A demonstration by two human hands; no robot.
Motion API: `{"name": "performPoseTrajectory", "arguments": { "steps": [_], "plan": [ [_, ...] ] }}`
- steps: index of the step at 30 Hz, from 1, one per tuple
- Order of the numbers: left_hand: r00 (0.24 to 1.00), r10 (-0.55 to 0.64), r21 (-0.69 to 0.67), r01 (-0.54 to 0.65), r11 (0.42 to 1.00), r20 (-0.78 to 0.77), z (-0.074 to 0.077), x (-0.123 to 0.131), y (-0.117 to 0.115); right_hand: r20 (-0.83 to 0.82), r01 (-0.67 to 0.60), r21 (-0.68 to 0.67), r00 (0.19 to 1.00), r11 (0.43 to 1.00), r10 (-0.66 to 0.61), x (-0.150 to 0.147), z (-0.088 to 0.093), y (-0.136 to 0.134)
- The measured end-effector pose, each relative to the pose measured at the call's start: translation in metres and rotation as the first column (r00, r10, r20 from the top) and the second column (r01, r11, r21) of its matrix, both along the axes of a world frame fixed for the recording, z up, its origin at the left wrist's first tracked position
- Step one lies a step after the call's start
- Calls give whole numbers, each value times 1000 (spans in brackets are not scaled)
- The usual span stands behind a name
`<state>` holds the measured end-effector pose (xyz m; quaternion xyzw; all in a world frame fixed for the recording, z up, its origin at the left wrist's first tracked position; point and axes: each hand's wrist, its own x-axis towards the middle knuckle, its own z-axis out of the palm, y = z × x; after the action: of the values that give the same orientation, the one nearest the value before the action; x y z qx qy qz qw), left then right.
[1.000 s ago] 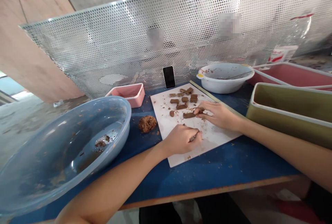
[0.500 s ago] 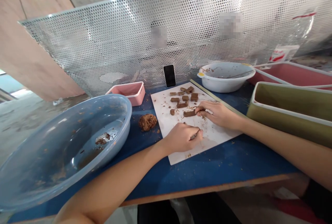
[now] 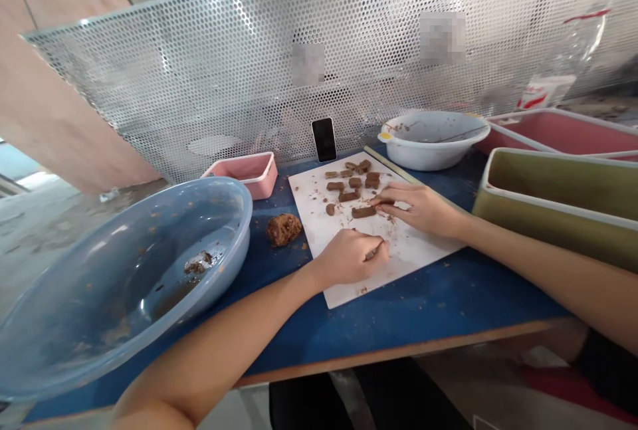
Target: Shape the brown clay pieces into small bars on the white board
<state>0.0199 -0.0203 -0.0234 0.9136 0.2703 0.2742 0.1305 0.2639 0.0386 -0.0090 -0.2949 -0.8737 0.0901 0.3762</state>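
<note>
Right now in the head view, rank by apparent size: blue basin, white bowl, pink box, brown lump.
1. blue basin, by far, though nearness to the camera inflates it.
2. white bowl.
3. pink box, clearly narrower than the bowl.
4. brown lump, smallest.

Short brown dough-like bar (image 3: 363,212) lies flat, long axis left-right, in the middle of the white rectangular plastic board (image 3: 423,254). Its right end touches the right hand (image 3: 421,207) fingertips. Thin pale tool (image 3: 372,255) is mostly hidden in the fisted left hand (image 3: 351,257), low over the board.
</note>
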Motion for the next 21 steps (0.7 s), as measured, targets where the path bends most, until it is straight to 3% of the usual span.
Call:
{"name": "performPoseTrajectory", "arguments": {
  "steps": [6,15,21],
  "plan": [
    [1000,13,2,-13,1000,-20,0,0,0,-60,2,19,998,1000,-1,-1,4,0],
    [1000,4,-39,-4,999,9,0,0,0,-8,181,102,983,978,-181,-6,4,-2],
    [1000,6,-44,-6,999,-10,0,0,-1,22,164,64,986,984,-166,-7,-2,1]
  ]
}}
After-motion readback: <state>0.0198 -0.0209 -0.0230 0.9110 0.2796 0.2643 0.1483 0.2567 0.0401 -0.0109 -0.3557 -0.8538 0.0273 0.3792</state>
